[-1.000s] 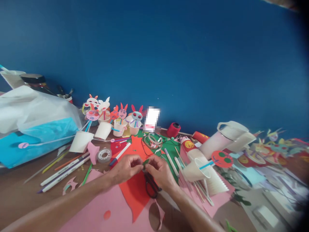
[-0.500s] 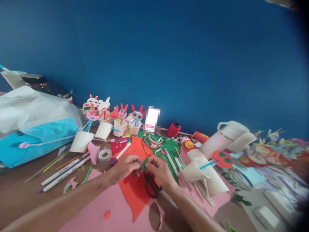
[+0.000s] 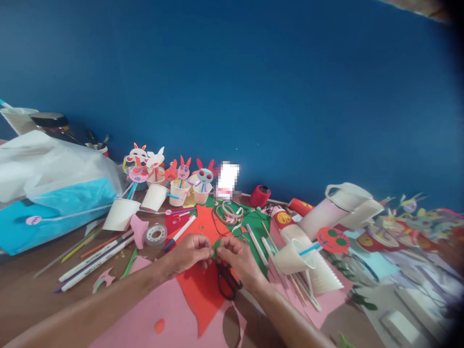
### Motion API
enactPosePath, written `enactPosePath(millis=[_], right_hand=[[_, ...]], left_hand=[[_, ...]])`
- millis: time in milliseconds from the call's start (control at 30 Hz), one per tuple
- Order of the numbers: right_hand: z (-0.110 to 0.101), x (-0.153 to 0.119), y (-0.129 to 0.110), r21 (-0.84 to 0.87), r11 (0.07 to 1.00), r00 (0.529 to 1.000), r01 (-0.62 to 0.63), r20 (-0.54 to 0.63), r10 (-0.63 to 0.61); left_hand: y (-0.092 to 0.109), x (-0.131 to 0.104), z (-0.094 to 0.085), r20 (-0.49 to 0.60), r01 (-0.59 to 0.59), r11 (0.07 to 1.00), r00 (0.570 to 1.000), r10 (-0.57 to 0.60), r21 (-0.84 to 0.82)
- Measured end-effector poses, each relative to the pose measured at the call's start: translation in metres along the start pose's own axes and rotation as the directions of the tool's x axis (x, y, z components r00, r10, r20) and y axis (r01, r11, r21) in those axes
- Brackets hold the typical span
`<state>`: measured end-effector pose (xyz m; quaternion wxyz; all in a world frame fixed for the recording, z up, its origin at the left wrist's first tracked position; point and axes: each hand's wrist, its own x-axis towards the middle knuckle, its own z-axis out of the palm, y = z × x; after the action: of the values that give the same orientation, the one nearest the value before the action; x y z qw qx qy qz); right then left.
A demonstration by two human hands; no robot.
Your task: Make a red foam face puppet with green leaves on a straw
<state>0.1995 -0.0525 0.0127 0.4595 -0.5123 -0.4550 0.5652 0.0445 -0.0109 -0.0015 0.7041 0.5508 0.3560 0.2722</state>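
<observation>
Above the sheet of orange-red paper (image 3: pixel 203 309), a small green paper piece (image 3: pixel 217 244) shows between my two hands. My right hand (image 3: pixel 234 258) pinches it between thumb and fingers. My left hand (image 3: pixel 194 251) is closed, its fingertips pinched at the piece's left edge. Black-handled scissors (image 3: pixel 228 285) lie just below my right hand, their blades hidden. Beneath everything is pink paper (image 3: pixel 145 319) with a hole cut in it. Green paper (image 3: pixel 259 222) lies behind my right hand.
Paper cups with paper faces on sticks (image 3: pixel 181 191) stand at the back left. A tape roll (image 3: pixel 155 235) and white markers (image 3: pixel 96 263) lie left. On the right are a tilted paper cup (image 3: pixel 293 256) with a red paper face (image 3: pixel 332 240) and a white jug (image 3: pixel 333 208).
Both hands stay almost in place, with the green paper piece still between the fingertips. The whole view has shifted very slightly. Nothing else on the table has visibly moved.
</observation>
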Motion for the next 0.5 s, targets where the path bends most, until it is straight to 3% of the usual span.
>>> enactPosePath(millis=[300, 500], right_hand=[[0.0005, -0.0009, -0.0021, 0.058, 0.998, 1.0, 0.026, 0.014, -0.027], [-0.001, -0.0025, -0.0066, 0.111, 0.992, 0.999, 0.053, 0.0, -0.054]], left_hand=[[0.0005, -0.0026, -0.0029, 0.161, 0.135, 0.972, 0.981, -0.104, -0.194], [-0.0026, -0.0028, -0.0017, 0.186, 0.177, 0.949, 0.974, -0.131, -0.259]])
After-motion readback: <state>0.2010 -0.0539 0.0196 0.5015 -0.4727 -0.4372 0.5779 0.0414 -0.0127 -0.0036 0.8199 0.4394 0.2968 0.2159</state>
